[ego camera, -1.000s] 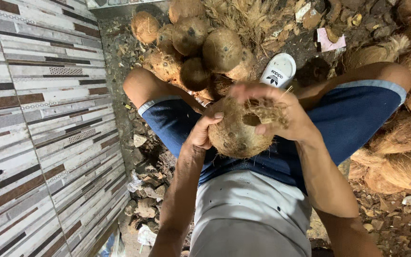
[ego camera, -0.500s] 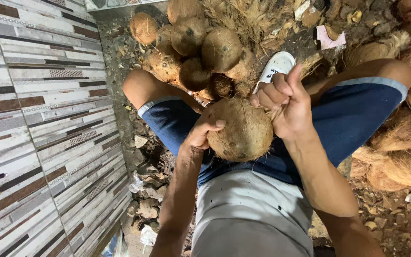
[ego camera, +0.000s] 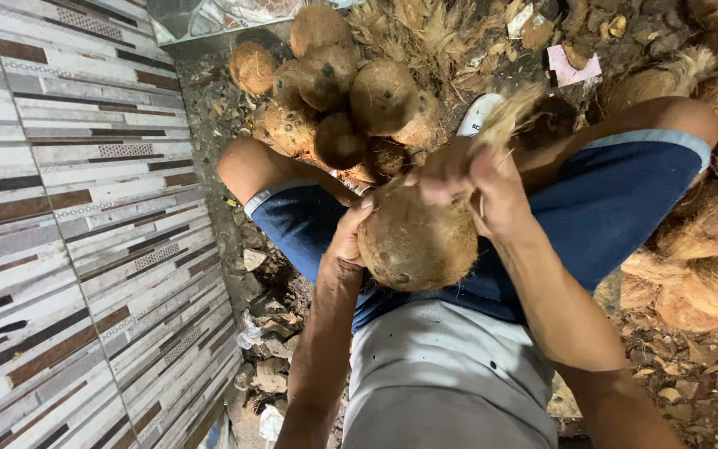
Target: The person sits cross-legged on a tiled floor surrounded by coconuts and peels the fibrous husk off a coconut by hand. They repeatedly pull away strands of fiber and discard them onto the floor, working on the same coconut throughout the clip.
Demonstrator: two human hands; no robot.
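Husking step judged in hand: a coconut (ego camera: 417, 241) is held over the lap, just below the pile of husked coconuts (ego camera: 338, 91). Left hand (ego camera: 349, 237) is cupped against the coconut's left side, grip closed on the shell. Right hand (ego camera: 479, 183) sits at the coconut's top right, grip pinched on a tuft of husk fibre (ego camera: 504, 112) that stands up toward the pile. Shell looks mostly bare; only some fibre remains at the top, so the step is judged near done. The next move would call for a firm brace from the left hand and a pull away from the shell, along the fibre. Loose husk scraps (ego camera: 272, 366) lie on the floor left of the coconut, beside the tiled wall (ego camera: 85, 249).
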